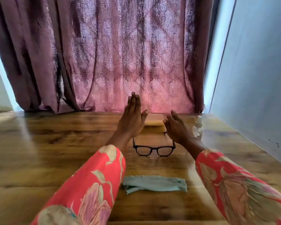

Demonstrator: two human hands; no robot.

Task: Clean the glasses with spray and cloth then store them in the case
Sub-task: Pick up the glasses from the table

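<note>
We see a wooden table (39, 143) with a glossy top, and both of the person's arms reach forward over it in red sleeves (94, 184) printed with large pale flowers. The left hand (132, 118) is raised above the table with its fingers straight and pressed together, pointing up and away, thumb spread to the right; it holds nothing. The right hand (176, 126) hovers to its right, somewhat blurred, with its fingers loosely extended and slightly bent, and it also holds nothing. Between and just below the two hands, the glasses (154, 149) with a black frame stand on the table, lenses facing us and arms unfolded toward the far side. Beyond them, near the far edge of the table, lies a tan case (154, 120), partly hidden by the left thumb; we cannot tell if it is open or closed. To the far right, past the right hand, stands a small pale spray bottle (199, 125), too blurred for us to read any label. Near us, between the sleeves, a light blue-green cloth (154, 184) lies folded in a strip on the wood. A purple patterned curtain (120, 54) hangs behind the table, and a pale wall (258, 78) runs along the right side. We can read no writing or brand on anything.
</note>
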